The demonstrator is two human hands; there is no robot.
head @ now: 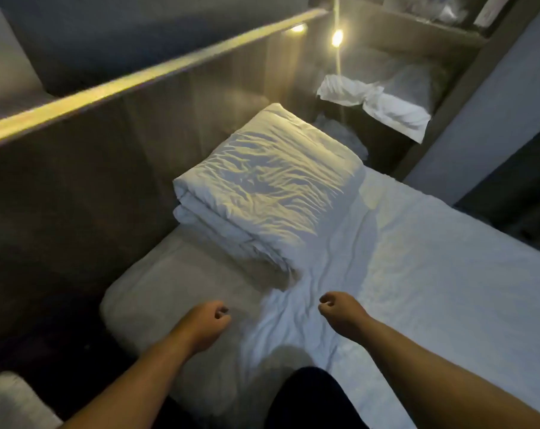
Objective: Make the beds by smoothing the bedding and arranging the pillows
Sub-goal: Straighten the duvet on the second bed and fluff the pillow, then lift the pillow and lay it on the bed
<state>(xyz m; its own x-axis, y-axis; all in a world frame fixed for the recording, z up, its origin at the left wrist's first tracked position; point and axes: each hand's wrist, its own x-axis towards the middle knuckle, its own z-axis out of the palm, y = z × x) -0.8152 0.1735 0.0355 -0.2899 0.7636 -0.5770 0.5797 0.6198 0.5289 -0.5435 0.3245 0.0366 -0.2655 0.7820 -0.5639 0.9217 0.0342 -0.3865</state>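
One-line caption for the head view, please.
Left hand and right hand, fingers curled, reach over a wrinkled white bed sheet toward a folded white duvet.

Hostel-type dormitory; narrow mattress (433, 289) was boxed by a wooden partition (107, 168); folded duvet (272, 184) lay on it; small reading lamp (337, 37) glowed; adjoining bunk (417, 38) held crumpled white cloth (374, 103).

Folded duvet (262, 184): white cloth, finely wrinkled. Sheet (417, 274): white cloth, creased, matt. Partition (107, 144): wood-look, matt.

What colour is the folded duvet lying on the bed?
The folded duvet is white, lit yellowish on top; head view.
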